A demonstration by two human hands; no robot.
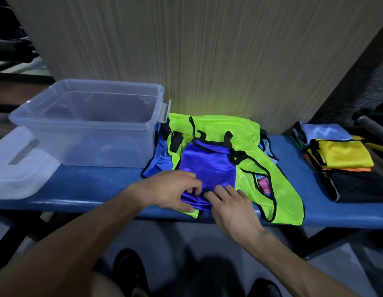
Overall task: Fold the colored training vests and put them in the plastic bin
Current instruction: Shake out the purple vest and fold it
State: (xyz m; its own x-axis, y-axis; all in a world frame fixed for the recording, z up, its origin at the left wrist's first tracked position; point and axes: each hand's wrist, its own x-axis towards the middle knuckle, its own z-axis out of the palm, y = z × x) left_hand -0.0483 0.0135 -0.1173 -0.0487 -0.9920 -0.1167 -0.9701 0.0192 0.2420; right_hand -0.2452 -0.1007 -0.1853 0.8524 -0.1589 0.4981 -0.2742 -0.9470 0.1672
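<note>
A folded purple vest (210, 166) lies on top of a spread neon-green vest (270, 179) in the middle of the blue bench (96, 187). My left hand (167, 189) grips the purple vest's near left corner, fingers curled over the fabric and thumb under its edge. My right hand (231, 204) presses on the near edge beside it, its fingers fairly straight. The clear plastic bin (87, 123) stands to the left with nothing in it. A light-blue vest (160, 155) peeks out between the bin and the green one.
The bin's lid (17, 163) lies at the bench's far left. A stack of folded vests, light blue, yellow (345, 155), orange and black, sits at the right end. A wood-grain wall rises behind the bench. My shoes show on the floor below.
</note>
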